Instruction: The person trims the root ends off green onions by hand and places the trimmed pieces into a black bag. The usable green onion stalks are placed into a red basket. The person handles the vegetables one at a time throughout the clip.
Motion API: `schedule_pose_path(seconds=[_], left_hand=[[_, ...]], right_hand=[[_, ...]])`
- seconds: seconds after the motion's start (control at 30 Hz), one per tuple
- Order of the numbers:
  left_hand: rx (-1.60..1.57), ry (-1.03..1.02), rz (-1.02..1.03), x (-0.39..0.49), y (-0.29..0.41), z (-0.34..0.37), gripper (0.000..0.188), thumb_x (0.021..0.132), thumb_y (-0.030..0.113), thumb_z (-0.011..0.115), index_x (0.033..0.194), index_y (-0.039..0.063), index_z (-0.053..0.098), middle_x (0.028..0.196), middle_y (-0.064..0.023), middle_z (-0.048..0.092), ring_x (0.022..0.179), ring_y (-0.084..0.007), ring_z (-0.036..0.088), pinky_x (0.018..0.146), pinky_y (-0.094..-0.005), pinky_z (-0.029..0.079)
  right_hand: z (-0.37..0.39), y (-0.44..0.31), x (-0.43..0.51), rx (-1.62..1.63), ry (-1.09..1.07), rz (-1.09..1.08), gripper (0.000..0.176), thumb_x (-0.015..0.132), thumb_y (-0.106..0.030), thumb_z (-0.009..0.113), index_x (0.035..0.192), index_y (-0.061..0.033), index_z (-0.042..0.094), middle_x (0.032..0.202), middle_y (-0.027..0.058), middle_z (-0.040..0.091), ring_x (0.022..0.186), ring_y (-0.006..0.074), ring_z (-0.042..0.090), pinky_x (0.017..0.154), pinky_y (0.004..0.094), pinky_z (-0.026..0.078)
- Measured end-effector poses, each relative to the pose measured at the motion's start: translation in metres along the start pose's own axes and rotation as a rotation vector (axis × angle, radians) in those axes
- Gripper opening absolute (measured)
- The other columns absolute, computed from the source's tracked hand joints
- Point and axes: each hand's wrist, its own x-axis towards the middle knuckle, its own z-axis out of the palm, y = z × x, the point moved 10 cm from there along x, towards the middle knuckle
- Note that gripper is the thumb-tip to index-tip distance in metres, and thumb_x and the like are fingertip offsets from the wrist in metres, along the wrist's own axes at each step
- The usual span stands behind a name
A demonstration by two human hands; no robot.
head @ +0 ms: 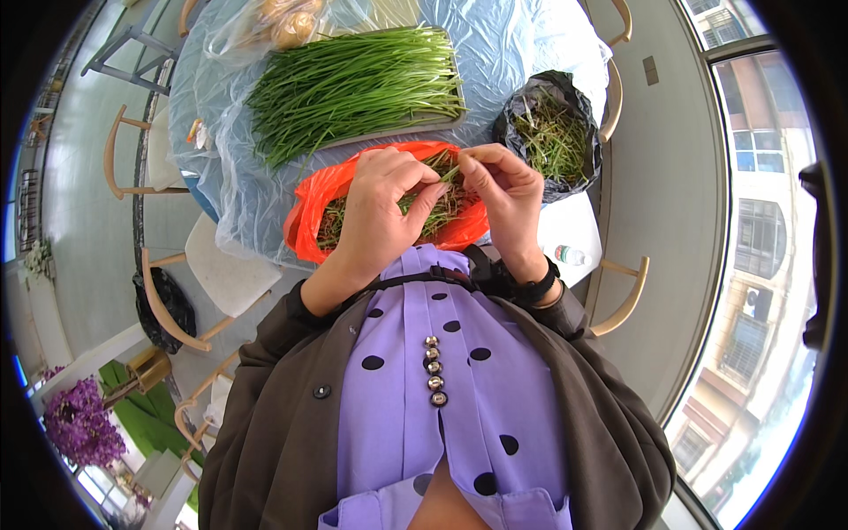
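Note:
A short piece of green chive (452,175) runs between my two hands. My left hand (387,199) pinches it between thumb and forefinger, while the fingertips of my right hand (505,189) grip its other end. Directly beneath them, an orange-red plastic bag (306,218) lies open, holding loose green and brownish chive trimmings (334,222); my hands hide part of these. Beyond the bag, a thick layer of long green chives (358,86) covers a shallow tray (457,119). To the right of my right hand, a black plastic bag (507,126) contains more trimmings (556,142).
Thin clear plastic sheeting (228,218) covers the round table. A clear bag of round tan produce (295,30) sits at the far side. Wooden-armed chairs (228,265) surround the table; a plastic bottle (572,256) lies on the white seat at right. A window (762,232) is farther right.

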Motion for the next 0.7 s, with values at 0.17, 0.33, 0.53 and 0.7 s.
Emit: schedule_pose_path(seconds=[0.17, 0.33, 0.53, 0.7], left_hand=[[0.072, 0.038, -0.012, -0.004, -0.001, -0.008, 0.015, 0.081, 0.008, 0.078, 0.080, 0.006, 0.064, 0.077, -0.0058, 0.060, 0.080, -0.0287, 0.058, 0.082, -0.0407, 0.043], [0.131, 0.073, 0.075, -0.002, 0.007, -0.008, 0.015, 0.078, 0.005, 0.081, 0.081, 0.007, 0.066, 0.075, -0.0039, 0.061, 0.075, -0.0257, 0.057, 0.077, -0.0387, 0.042], [0.200, 0.087, 0.149, -0.002, 0.018, -0.006, 0.016, 0.075, 0.002, 0.081, 0.082, 0.007, 0.068, 0.075, -0.0032, 0.061, 0.076, -0.0251, 0.058, 0.076, -0.0385, 0.043], [0.092, 0.028, 0.063, -0.002, 0.009, -0.001, 0.015, 0.076, 0.001, 0.081, 0.080, 0.006, 0.068, 0.074, -0.0040, 0.060, 0.074, -0.0253, 0.056, 0.074, -0.0375, 0.042]], right_hand=[[-0.021, -0.028, 0.010, -0.231, 0.058, -0.183, 0.008, 0.096, -0.004, 0.071, 0.098, 0.0035, 0.070, 0.083, 0.0010, 0.066, 0.071, 0.0051, 0.061, 0.063, 0.0193, 0.048], [-0.010, -0.015, 0.007, -0.278, -0.051, -0.025, 0.011, 0.094, -0.006, 0.073, 0.099, 0.0029, 0.070, 0.082, 0.0009, 0.066, 0.070, 0.0062, 0.062, 0.063, 0.0207, 0.049], [0.007, -0.041, 0.005, -0.565, -0.073, -0.351, 0.017, 0.085, -0.006, 0.079, 0.100, 0.0006, 0.072, 0.087, 0.0033, 0.066, 0.070, 0.0123, 0.063, 0.060, 0.0256, 0.049], [0.043, -0.076, -0.035, -1.136, -0.084, -1.033, 0.023, 0.072, -0.007, 0.077, 0.094, -0.0028, 0.073, 0.094, 0.0036, 0.065, 0.077, 0.0208, 0.064, 0.069, 0.0316, 0.050]])
